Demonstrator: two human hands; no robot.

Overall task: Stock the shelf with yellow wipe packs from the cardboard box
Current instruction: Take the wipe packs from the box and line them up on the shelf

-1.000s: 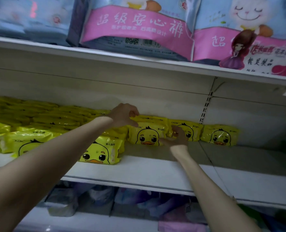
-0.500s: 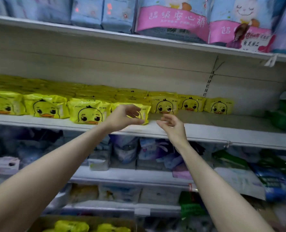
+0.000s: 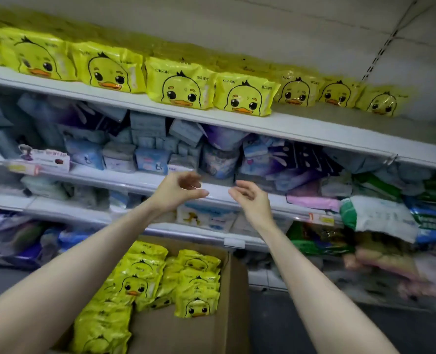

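Yellow wipe packs with a duck face (image 3: 245, 94) stand in a row along the upper shelf (image 3: 314, 126), with smaller-looking ones set further back on the right. Below me, the cardboard box (image 3: 227, 290) holds several more yellow packs (image 3: 196, 284). My left hand (image 3: 178, 191) and my right hand (image 3: 252, 200) hover side by side in front of a lower shelf, above the box. Both are empty, with loosely curled fingers facing each other.
Lower shelves (image 3: 219, 190) are crammed with blue, purple and grey packets. Green and white bags (image 3: 380, 221) bulge out at the right. A dark floor (image 3: 275, 325) lies right of the box. The upper shelf has bare board at its right end.
Both hands have come away from the yellow packs on the shelf and dropped lower, empty. My view has tilted down, bringing the box of packs into sight.
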